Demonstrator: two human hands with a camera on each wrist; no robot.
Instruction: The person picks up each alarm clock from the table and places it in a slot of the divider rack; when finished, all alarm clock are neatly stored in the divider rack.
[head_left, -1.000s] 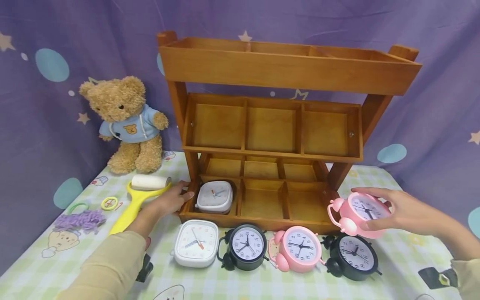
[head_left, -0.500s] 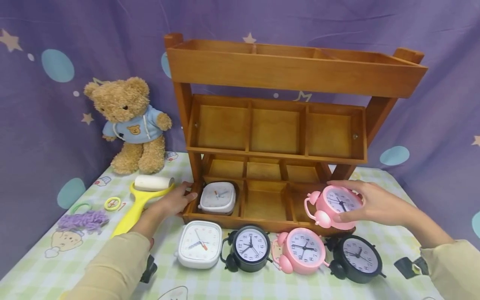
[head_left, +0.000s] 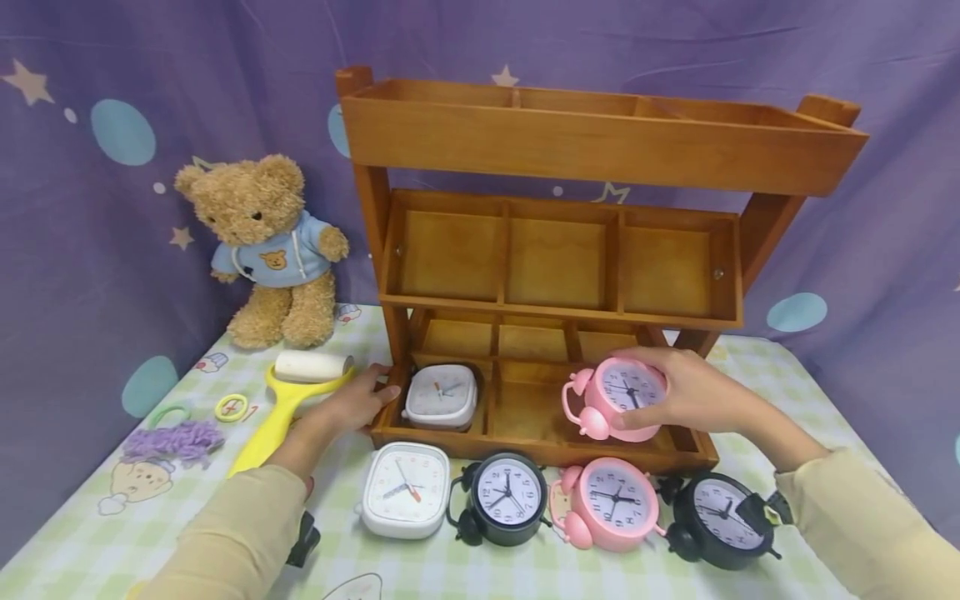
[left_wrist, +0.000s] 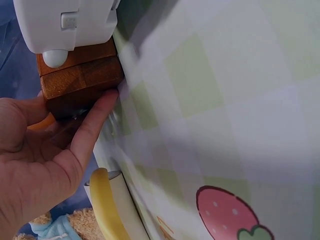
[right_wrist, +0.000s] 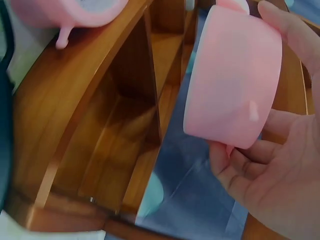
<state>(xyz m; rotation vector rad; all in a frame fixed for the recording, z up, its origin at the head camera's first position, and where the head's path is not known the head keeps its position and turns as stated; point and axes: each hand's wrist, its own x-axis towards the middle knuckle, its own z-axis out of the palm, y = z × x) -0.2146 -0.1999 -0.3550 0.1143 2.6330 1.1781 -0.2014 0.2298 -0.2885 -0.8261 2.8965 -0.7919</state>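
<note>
My right hand point(head_left: 693, 392) holds a pink twin-bell alarm clock point(head_left: 626, 392) by its round body, over the lower tier of a wooden rack point(head_left: 600, 150). In the right wrist view the pink clock's casing point(right_wrist: 232, 75) shows between thumb and fingers. My left hand point(head_left: 360, 404) grips the rack's lower left end; the left wrist view has thumb and fingers on either side of the wood point(left_wrist: 82, 77). A white square clock point(head_left: 441, 396) lies in the bottom left compartment. Along the front stand a white clock point(head_left: 407, 490), black clocks point(head_left: 506, 500) and a pink clock point(head_left: 617, 504).
Left of the rack lie a yellow-handled lint roller point(head_left: 277, 417), a yellow ring point(head_left: 231, 407) and purple yarn point(head_left: 176, 440). A teddy bear point(head_left: 273, 250) sits behind them. Above the lower tier is a middle tier point(head_left: 558, 250) with three compartments. A purple curtain hangs behind.
My right hand has carried the pink alarm clock leftward, from beyond the rack's right end to over its lower tier. The left hand keeps its grip on the rack; the view has shifted slightly.
</note>
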